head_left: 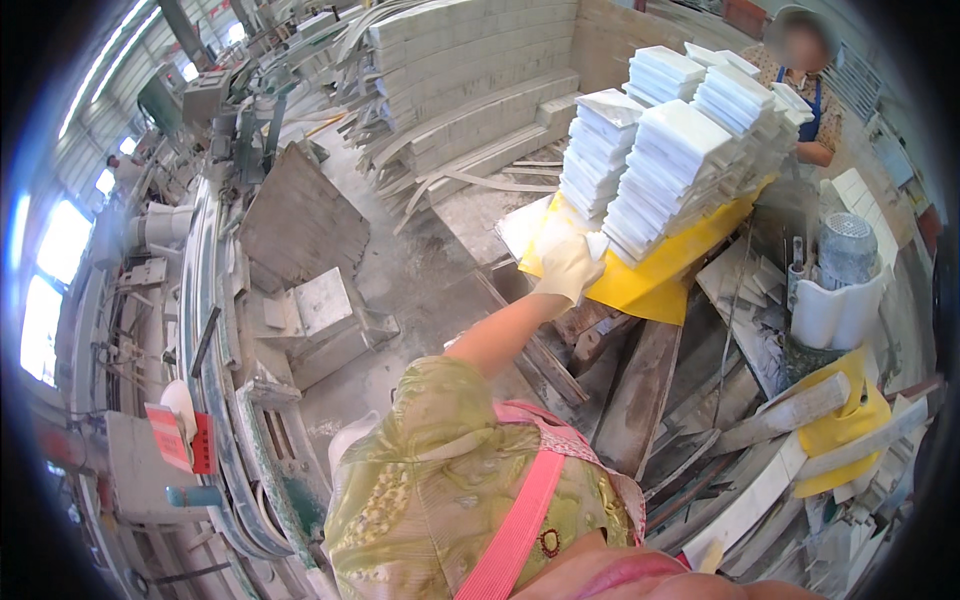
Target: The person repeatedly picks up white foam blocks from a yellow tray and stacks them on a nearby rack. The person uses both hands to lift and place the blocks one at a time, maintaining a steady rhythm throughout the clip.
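My left hand [570, 270], in a cream glove, reaches forward to the front corner of a table spread with yellow sheeting [645, 295]. Its fingers curl inward beside a small white edge, and what they hold is not clear. Just beyond the hand stands a stack of white stone tiles [603, 125], with a second tile stack [672, 160] to its right and more stacks behind. A flat white slab [520, 228] lies to the left of the hand. My right hand is out of view.
A person [800, 75] in a blue apron stands behind the stacks. Long stone strips [480, 60] are piled at the back. To the right are a motor [847, 245] and wooden planks [800, 410]. Machine rails [205, 350] curve along the left, near a brown board [300, 220].
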